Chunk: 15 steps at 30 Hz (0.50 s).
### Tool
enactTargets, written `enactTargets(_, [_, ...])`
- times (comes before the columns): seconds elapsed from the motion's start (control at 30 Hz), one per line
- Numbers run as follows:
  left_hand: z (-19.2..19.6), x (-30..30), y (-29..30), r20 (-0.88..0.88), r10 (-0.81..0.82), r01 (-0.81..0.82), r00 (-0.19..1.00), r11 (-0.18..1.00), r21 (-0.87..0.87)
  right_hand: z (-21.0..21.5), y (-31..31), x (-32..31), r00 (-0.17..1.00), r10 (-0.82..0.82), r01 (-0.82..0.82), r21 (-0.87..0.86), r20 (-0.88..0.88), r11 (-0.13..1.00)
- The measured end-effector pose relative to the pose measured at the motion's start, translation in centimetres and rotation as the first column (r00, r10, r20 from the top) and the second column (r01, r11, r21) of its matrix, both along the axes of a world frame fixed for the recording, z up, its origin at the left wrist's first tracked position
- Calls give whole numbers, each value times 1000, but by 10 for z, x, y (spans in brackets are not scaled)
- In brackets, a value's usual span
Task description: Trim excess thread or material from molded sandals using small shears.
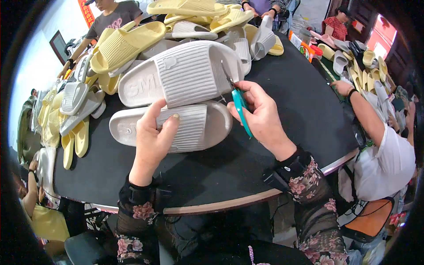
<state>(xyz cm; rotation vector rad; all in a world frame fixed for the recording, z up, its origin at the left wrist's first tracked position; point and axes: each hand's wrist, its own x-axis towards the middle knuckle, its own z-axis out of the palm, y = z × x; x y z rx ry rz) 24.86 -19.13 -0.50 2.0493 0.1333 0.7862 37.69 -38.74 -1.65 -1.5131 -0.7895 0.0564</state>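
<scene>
Two pale grey slide sandals lie side by side on the black table. The far slide [185, 75] has a wide ribbed strap with a small raised emblem. Its heel points right, and a short white thread end shows by its near edge. The near slide [185, 134] lies closest to me. My left hand [152, 137] grips this near slide at its strap, thumb on top; some fingertips are hidden. My right hand [260, 112] is closed around thread snips [240, 108] with teal handles. Their dark blades point up over the far slide's heel.
Yellow and grey slides [128, 46] are heaped along the table's [282, 163] far side and left. More slides [366, 70] lie on another surface at right. A co-worker's arm [369, 110] reaches there, and other people sit around. A wooden edge [225, 204] borders the near side.
</scene>
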Motion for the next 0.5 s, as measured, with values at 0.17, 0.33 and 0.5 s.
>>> enactTargets(0.17, [-10,5,13,-4,14,-14,1000,999,-33,0,-1,-2,1000,31,-31,61,-4,998])
enactTargets(0.33, [-18,13,23,-50,131,-132,990,991,-24,2,-3,-8,994,1,1,-13,111,1000])
enactTargets(0.5, [-5,30,6,-82,118,-108,990,988,111,6,0,-14,999,33,-33,120,9,992])
